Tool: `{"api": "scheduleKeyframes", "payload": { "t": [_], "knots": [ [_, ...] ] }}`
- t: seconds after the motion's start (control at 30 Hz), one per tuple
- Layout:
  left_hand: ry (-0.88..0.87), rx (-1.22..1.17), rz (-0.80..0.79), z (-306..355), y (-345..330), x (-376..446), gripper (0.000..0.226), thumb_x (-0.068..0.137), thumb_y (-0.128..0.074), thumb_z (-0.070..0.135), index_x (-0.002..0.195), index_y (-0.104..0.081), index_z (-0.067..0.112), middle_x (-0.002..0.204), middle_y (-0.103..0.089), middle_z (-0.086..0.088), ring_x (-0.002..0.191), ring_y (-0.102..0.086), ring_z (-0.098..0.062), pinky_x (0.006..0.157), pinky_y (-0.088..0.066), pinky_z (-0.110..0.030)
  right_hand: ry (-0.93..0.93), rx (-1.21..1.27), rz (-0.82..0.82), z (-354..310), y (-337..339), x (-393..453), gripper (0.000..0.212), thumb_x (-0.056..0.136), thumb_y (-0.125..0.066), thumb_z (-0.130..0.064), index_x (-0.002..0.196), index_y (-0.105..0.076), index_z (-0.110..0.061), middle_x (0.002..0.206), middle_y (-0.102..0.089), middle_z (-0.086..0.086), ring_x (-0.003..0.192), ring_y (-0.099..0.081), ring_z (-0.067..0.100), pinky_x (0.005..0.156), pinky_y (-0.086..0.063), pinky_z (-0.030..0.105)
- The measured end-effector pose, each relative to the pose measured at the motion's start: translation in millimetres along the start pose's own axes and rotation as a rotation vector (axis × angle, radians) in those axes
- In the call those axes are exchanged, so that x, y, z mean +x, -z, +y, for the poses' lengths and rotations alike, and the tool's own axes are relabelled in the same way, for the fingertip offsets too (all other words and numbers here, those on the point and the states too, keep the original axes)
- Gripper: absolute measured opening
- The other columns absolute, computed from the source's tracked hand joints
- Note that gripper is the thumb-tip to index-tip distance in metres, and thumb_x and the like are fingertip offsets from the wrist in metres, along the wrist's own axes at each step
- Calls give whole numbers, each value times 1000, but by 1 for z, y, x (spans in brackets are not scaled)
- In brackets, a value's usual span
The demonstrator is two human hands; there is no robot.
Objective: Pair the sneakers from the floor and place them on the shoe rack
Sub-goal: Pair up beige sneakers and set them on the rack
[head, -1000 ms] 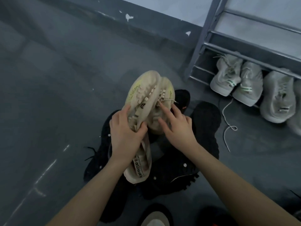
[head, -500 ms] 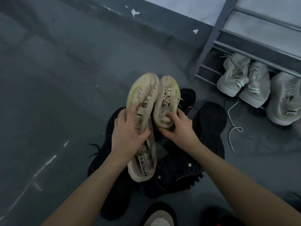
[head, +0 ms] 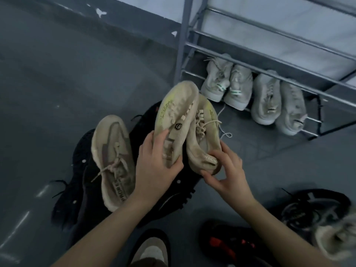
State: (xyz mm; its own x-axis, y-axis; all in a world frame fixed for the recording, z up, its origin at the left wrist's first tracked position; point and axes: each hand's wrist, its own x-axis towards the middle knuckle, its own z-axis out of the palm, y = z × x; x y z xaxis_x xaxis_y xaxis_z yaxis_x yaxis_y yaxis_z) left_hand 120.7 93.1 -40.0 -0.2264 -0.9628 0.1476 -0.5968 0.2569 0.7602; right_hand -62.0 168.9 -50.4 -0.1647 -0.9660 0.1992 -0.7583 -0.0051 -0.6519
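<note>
Two cream sneakers with yellow-tinted toes are held side by side above the floor pile. My left hand (head: pixel 156 164) grips the left sneaker (head: pixel 177 114) round its middle. My right hand (head: pixel 225 170) holds the heel of the right sneaker (head: pixel 204 143). Their toes point toward the metal shoe rack (head: pixel 269 56) at the upper right. Another beige sneaker (head: pixel 113 160) lies on dark shoes to the left.
On the rack's bottom rails stand two pairs of pale grey sneakers (head: pixel 229 83) (head: pixel 277 101). Black sneakers (head: pixel 86 199) are heaped under my hands. A black sneaker (head: pixel 316 207), a black-and-red shoe (head: pixel 229 245) and a fuzzy grey shoe (head: pixel 339 236) lie at lower right.
Both cream sneakers have risen and swung right toward the rack. My right hand slid from the laces to the heel. A beige sneaker on the pile has come into sight.
</note>
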Motion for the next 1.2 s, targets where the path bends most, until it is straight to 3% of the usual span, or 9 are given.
{"api": "scheduleKeyframes", "payload": {
  "t": [0.13, 0.3, 0.4, 0.57, 0.63, 0.73, 0.9, 1.03, 1.2],
  "knots": [
    [-24, -66, -150, 31, -38, -16, 69, 75, -69, 39, 135, -37, 27, 137, -39, -2, 123, -39, -18, 98, -38, -32, -80, -68, 79, 30, 29, -42, 45, 78, -60, -43, 117, -47, -25, 141, -41, 8, 125, -36, 3, 100, -27, 28],
    [-94, 10, -305, 47, -82, -32, 67, 76, -64, 42, 136, -36, 27, 135, -41, -5, 118, -43, -22, 94, -44, -40, -308, -120, -95, 81, 36, -93, 57, 80, -59, -37, 132, -35, -35, 131, -49, 12, 113, -53, 27, 93, -43, 46],
    [-143, 142, -336, 48, -96, -34, 64, 75, -66, 39, 132, -39, 28, 132, -44, -8, 111, -48, -29, 88, -45, -45, -345, -201, -232, 97, 32, -113, 70, 83, -62, -23, 139, -24, -40, 134, -44, 19, 112, -53, 40, 92, -41, 47],
    [-152, 211, -316, 49, -100, -36, 64, 74, -68, 36, 130, -40, 27, 133, -44, -15, 112, -48, -34, 88, -45, -50, -417, -398, -184, 88, 22, -116, 70, 80, -48, -63, 143, -25, -40, 148, -30, 21, 123, -46, 40, 96, -39, 50],
    [-144, 231, -295, 50, -99, -35, 64, 74, -69, 36, 130, -39, 27, 133, -45, -16, 114, -49, -34, 90, -44, -49, -470, -407, -168, 84, 17, -107, 75, 79, -45, -69, 144, -18, -45, 153, -20, 19, 130, -38, 38, 101, -35, 50],
    [-130, 263, -272, 48, -95, -31, 65, 74, -70, 37, 129, -37, 29, 133, -46, -17, 114, -50, -34, 90, -44, -49, -510, -410, -195, 84, 5, -94, 81, 80, -53, -65, 145, -9, -46, 154, -10, 23, 131, -32, 41, 104, -31, 48],
    [-47, 345, -266, 42, -89, -21, 66, 75, -65, 44, 132, -36, 28, 133, -43, -18, 114, -48, -37, 88, -44, -51, -527, -380, -220, 91, -1, -82, 80, 81, -61, -48, 145, -13, -45, 151, -7, 25, 126, -32, 45, 101, -33, 48],
    [-119, 462, -350, 45, -86, -23, 80, 73, -64, 47, 140, -23, 33, 136, -34, -21, 113, -44, -40, 90, -42, -50, -517, -407, -295, 90, 4, -80, 90, 78, -65, -47, 145, -6, -47, 150, -3, 25, 128, -28, 44, 104, -31, 48],
    [-158, 491, -425, 41, -78, -23, 82, 75, -63, 51, 142, -17, 39, 143, -22, -26, 117, -44, -41, 88, -45, -48, -521, -299, -266, 90, 9, -80, 86, 78, -67, -42, 145, -14, -45, 143, -15, 22, 125, -30, 42, 104, -30, 45]
  ]
}}
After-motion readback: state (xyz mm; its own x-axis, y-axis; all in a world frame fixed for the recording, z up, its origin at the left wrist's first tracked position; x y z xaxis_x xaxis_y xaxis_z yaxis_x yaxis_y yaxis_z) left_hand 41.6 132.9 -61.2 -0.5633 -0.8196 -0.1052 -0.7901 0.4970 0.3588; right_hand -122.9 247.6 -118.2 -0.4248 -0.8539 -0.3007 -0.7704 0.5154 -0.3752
